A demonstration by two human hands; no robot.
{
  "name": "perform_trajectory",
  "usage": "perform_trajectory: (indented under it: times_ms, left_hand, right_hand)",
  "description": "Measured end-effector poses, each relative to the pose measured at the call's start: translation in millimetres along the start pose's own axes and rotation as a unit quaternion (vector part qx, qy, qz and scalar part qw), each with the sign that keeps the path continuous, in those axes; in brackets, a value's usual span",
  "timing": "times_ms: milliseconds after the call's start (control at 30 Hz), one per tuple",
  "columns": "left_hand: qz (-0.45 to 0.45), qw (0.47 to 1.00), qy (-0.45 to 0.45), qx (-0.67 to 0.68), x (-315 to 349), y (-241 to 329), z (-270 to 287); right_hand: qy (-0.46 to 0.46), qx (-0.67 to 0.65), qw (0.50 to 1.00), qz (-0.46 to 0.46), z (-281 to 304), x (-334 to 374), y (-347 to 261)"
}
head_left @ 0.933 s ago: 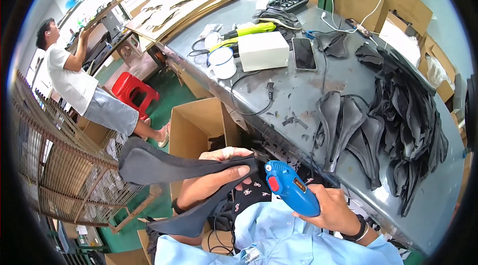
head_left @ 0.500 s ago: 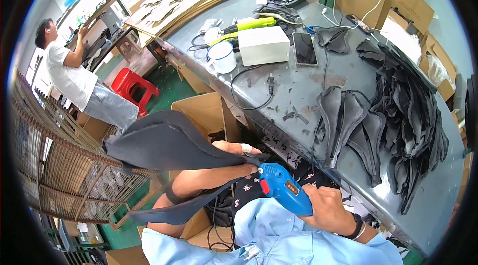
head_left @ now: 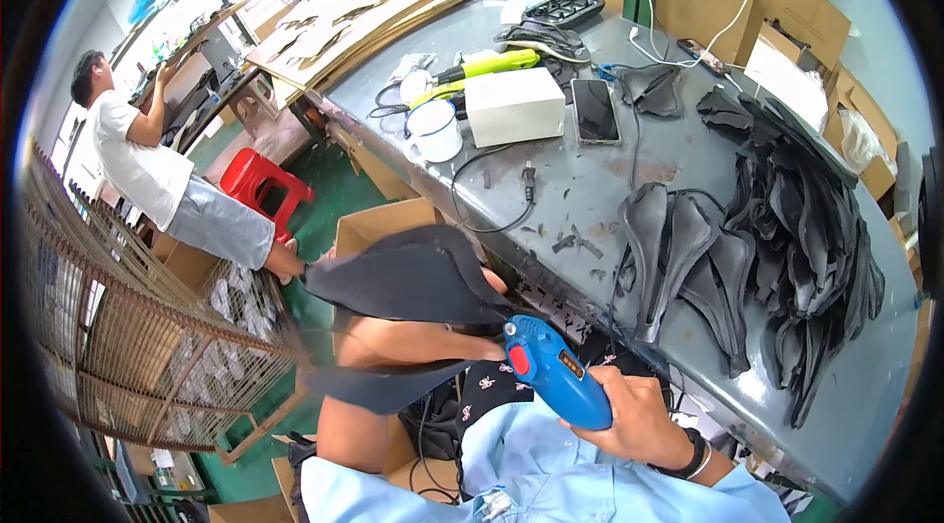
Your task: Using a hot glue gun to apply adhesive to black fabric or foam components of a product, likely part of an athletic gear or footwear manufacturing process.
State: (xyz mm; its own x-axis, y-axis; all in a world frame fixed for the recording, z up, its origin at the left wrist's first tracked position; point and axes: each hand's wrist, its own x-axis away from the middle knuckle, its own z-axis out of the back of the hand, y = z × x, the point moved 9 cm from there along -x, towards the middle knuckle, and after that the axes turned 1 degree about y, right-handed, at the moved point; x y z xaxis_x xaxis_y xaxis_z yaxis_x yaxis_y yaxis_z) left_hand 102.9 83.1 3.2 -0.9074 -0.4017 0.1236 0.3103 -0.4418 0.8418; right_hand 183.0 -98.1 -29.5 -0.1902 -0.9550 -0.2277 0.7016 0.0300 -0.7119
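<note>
My left hand [head_left: 476, 344] is closed on a black, saddle-shaped padded piece [head_left: 408, 277], whose two wide lobes spread to the left, one above the other. The piece covers much of this hand; a fingertip shows beyond its upper edge. In my right hand [head_left: 634, 415] is a blue handheld power tool [head_left: 559, 376], probably electric scissors, with a red button and a small display. Its head meets the narrow end of the piece, close to my left fingers. The blades cannot be made out.
Several black saddle-shaped pieces [head_left: 801, 218] are heaped on the grey table [head_left: 492, 194] at right. A white box [head_left: 513, 107], enamel mug [head_left: 433, 132] and phone [head_left: 596, 112] stand farther back. A wire basket [head_left: 147, 346] and a person [head_left: 147, 149] are at left.
The black piece has swung right and its lower lobe is blurred. My left hand has turned, with less of its fingers showing. The blue tool remains at the narrow end.
</note>
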Motion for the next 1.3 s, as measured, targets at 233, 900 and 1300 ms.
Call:
perform_trajectory:
  times_ms: [233, 900, 1300]
  left_hand:
    - [-0.11, 0.818, 0.391, 0.408, 33, -14, 35]
    - [-0.139, 0.761, 0.4, 0.491, 36, -12, -12]
    - [-0.038, 0.934, 0.212, 0.286, 25, 1, -2]
  right_hand:
    - [0.01, 0.014, 1.0, -0.008, -3, -2, 7]
    - [-0.001, -0.072, 0.997, -0.038, 5, -14, -8]
    - [0.04, 0.081, 0.995, 0.03, 7, -6, -17]
